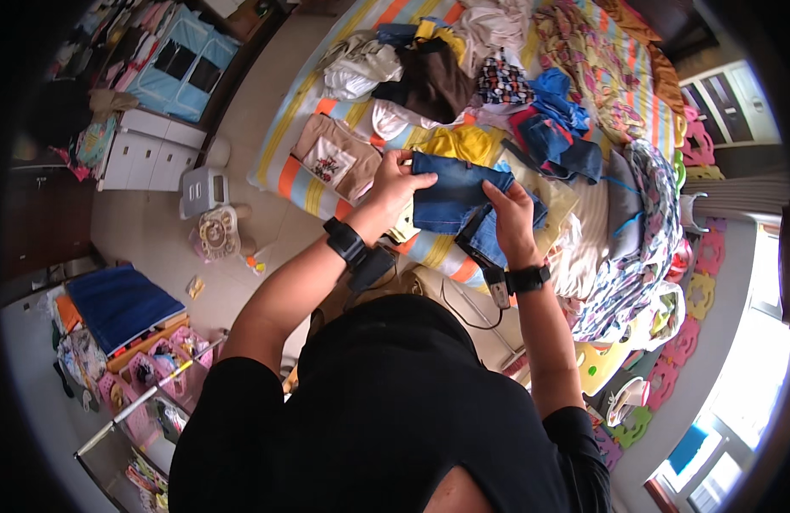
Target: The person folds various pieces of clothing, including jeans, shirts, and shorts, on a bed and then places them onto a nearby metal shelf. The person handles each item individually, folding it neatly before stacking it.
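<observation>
A piece of blue denim clothing is held up in front of me, above the bed. My left hand pinches its upper left corner, with the thumb on the near face. On the other side my right hand grips the right edge, where more denim hangs down in folds. Just beyond the denim lies a bright yellow garment. A tan garment with a floral print panel lies flat on the striped bedsheet, to the left of my left hand.
Heaped clothes cover the bed's far half, among them a dark brown garment and a blue one. A grey pillow lies to the right. A grey plastic stool stands on the floor at left; pink baskets sit lower left.
</observation>
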The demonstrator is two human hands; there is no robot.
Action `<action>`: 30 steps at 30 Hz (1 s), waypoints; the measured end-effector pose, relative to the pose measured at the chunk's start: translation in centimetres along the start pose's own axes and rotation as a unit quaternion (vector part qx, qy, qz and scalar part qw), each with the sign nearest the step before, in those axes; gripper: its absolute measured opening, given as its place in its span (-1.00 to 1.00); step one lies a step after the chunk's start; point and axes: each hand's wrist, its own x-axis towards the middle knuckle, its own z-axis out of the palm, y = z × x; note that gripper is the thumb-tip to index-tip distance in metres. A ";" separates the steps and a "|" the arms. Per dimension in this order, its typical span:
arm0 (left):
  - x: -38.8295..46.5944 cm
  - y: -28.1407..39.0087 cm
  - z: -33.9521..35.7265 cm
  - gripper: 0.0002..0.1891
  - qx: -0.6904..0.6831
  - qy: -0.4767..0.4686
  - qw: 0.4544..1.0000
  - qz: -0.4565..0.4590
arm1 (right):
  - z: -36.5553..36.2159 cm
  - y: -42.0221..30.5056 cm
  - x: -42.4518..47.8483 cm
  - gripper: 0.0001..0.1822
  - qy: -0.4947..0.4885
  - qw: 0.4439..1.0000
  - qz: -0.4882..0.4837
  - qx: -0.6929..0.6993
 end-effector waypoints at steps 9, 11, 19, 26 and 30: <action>-1.9 -3.5 -3.5 -0.64 0.387 -0.017 0.875 0.290 | -0.4 2.4 -1.4 -0.56 0.001 0.797 -0.240 -0.554; -1.7 -3.0 -4.7 -0.72 0.464 -0.028 0.829 0.311 | 0.8 1.9 -1.7 -0.71 0.013 0.750 -0.260 -0.608; -2.4 -1.0 -5.3 -0.08 0.057 -0.211 0.969 0.116 | 1.9 -2.0 -2.4 -0.80 -0.125 0.899 -0.199 -0.368; -0.6 -9.9 -3.6 -0.48 0.071 -0.235 0.961 -0.129 | -3.6 2.5 -0.1 -0.76 0.112 0.991 0.033 0.071; 1.0 -11.8 -3.7 -0.30 0.012 -0.202 0.957 -0.210 | -7.0 11.5 -0.6 -0.46 0.100 0.961 0.244 0.085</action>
